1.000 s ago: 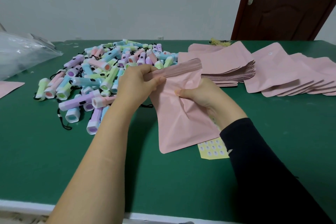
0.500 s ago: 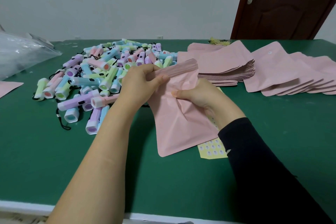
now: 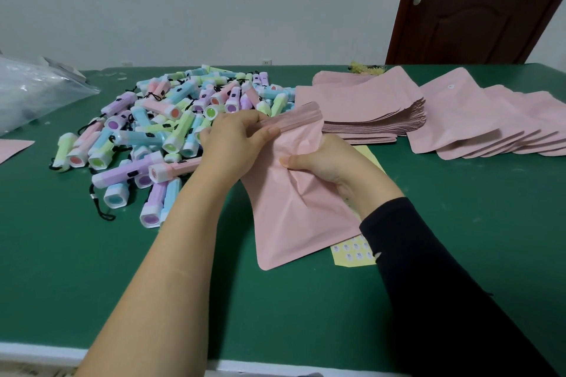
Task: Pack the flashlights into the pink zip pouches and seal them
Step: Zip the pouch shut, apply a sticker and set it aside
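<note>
From my station I see the left hand [image 3: 235, 137] gripping the zip end of one pink pouch [image 3: 294, 217], with the thumb on top of the ribbed strip and the fingers curled around it. The right hand [image 3: 324, 162] pinches the body of the same pouch a little lower, and the material is wrinkled between the two hands. The pouch is held over the green table [image 3: 92, 269], and its lower part covers a part of a yellow sticker sheet [image 3: 352, 254]. I cannot tell if a flashlight is inside, or if the zip is closed.

The pile of flashlights [image 3: 171, 119], in pastel colours with black cords, lies just left of the left hand. A stack of flat pouches [image 3: 367, 107] lies behind the right hand, and the fanned pouches [image 3: 477, 122] are spread further right. A clear plastic bag [image 3: 33, 91] sits at the far left.
</note>
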